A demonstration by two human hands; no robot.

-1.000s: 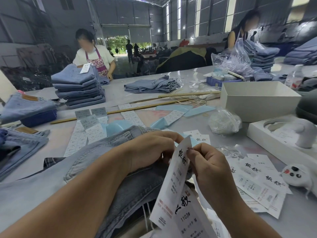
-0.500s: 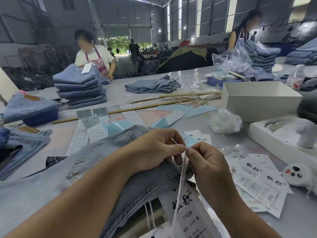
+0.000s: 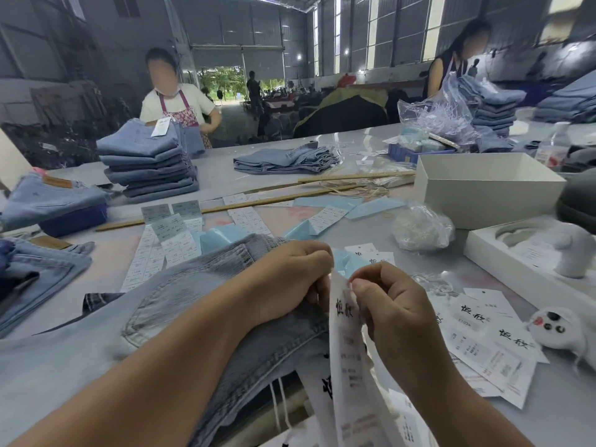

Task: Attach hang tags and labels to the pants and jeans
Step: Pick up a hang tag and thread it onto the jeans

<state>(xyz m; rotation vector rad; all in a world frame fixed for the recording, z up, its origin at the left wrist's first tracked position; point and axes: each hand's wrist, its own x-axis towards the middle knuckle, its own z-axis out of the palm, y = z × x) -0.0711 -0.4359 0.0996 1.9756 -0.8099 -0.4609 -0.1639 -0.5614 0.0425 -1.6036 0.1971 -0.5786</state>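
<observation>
A pair of light blue jeans [image 3: 200,304] lies across the table in front of me, back pocket up. My left hand [image 3: 290,279] rests curled on the waistband edge and grips it. My right hand [image 3: 387,304] pinches the top of a long white hang tag [image 3: 346,356] with black characters, which hangs down between both hands. Another tag [image 3: 322,385] shows below it. Loose hang tags [image 3: 483,343] lie fanned to the right. Sheets of small size labels [image 3: 167,240] lie beyond the jeans.
Stacks of folded jeans [image 3: 148,166] sit at the back left, another pile [image 3: 287,161] at centre. An open white box [image 3: 483,188], a bag of strings [image 3: 419,227], a white device in a tray [image 3: 574,250] and long wooden rulers [image 3: 258,203] lie around. Two people work across the table.
The tag swung from flat-facing to edge-on, then hangs facing me again, lower between the hands. My fingers have closed nearer together at its top.
</observation>
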